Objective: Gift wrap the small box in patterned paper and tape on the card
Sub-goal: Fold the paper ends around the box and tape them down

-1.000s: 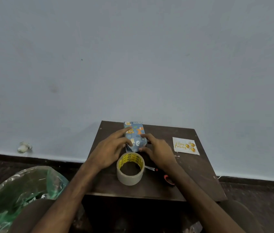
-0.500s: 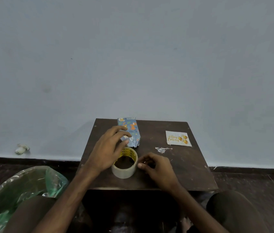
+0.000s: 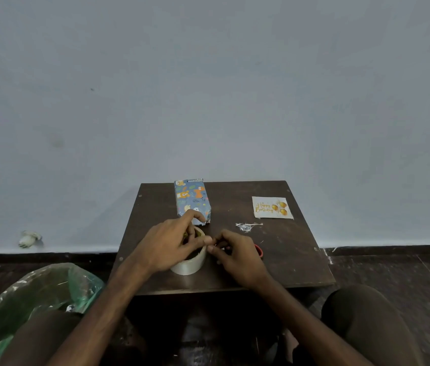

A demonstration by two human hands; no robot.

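Blue patterned box (image 3: 192,199) lying flat, birthday card (image 3: 272,207) apart

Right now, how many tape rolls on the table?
1: the tape roll at front centre of the table, gripped by the left hand, right hand at its rim. None seems hidden.

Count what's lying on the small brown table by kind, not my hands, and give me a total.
Blue animal-patterned wrapped box: 1
Clear tape roll with yellow-printed core: 1
White Happy Birthday card with gold balloons: 1
Crumpled shiny clear scrap: 1
Red-handled tool, mostly hidden behind the right hand: 1
Total: 5
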